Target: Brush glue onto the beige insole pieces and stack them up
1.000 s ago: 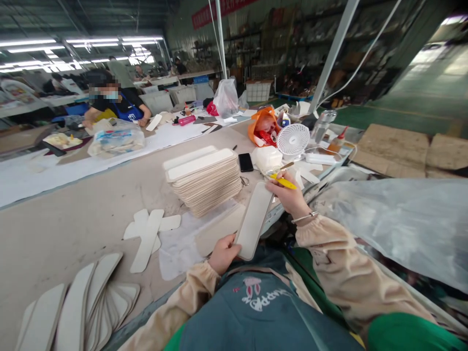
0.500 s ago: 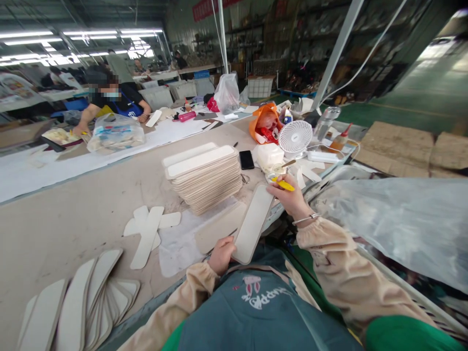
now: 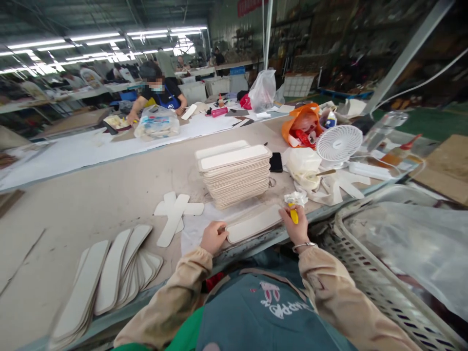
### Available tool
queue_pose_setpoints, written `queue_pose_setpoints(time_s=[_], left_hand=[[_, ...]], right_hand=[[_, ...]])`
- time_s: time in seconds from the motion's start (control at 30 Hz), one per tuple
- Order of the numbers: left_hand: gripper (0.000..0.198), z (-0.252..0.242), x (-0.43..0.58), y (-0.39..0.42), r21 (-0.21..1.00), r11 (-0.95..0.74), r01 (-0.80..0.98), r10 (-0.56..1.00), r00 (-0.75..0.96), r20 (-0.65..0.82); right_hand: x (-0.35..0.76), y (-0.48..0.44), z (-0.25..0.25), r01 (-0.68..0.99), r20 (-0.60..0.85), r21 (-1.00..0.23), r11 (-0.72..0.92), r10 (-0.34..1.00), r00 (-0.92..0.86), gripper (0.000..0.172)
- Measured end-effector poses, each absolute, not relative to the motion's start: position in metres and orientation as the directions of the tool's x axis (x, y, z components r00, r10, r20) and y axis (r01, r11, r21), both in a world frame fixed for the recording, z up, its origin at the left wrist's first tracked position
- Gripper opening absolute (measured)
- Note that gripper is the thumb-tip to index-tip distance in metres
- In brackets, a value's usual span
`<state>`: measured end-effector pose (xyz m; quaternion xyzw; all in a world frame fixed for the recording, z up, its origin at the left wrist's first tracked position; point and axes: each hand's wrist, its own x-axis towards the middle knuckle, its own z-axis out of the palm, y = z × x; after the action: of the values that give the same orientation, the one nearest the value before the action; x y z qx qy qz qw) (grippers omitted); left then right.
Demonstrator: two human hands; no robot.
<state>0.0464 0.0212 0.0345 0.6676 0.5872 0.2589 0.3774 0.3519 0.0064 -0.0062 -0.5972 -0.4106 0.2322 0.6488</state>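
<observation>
A long white panel with rounded corners lies nearly flat at the table's front edge. My left hand is closed on its left end. At the panel's right end is my right hand, its fingers touching the corner while it grips a yellow-handled tool. The tool's tip is hard to make out; a whitish crumpled lump shows just beyond it. Behind the panel stands a tall stack of similar panels. Crossed white strips lie to the left of my left hand.
Fanned panels cover the near left. A phone, a white bag, a fan and an orange bag stand toward the right. A plastic basket adjoins the table. Across from me sits a co-worker.
The panel, raised and tilted half a second ago, now lies lower and flatter on the table edge. Both hands moved with it, and the view has swung left.
</observation>
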Motion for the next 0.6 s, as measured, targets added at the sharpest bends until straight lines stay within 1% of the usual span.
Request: queue_pose_setpoints(time_s=[0.13,0.27,0.47,0.6], left_hand=[[0.018,0.033,0.052,0.018,0.694,-0.132,0.708,0.969,0.239,-0.059],[0.015,0.035,0.06,0.018,0.581,-0.176,0.795,0.96,0.268,-0.076],[0.011,0.044,0.067,0.022,0.404,-0.15,0.902,0.962,0.228,-0.151],[0.009,0.051,0.072,0.023,0.337,-0.139,0.931,0.959,0.212,-0.19]], right_hand=[[0.347,0.007,-0.017,0.375,0.339,-0.917,0.139,0.767,0.545,0.037],[0.348,0.011,-0.013,0.537,0.4,-0.839,0.089,0.769,0.498,0.037],[0.346,0.022,-0.012,0.611,0.399,-0.791,0.04,0.79,0.465,0.037],[0.348,0.024,-0.017,0.607,0.382,-0.794,0.02,0.794,0.473,0.037]])
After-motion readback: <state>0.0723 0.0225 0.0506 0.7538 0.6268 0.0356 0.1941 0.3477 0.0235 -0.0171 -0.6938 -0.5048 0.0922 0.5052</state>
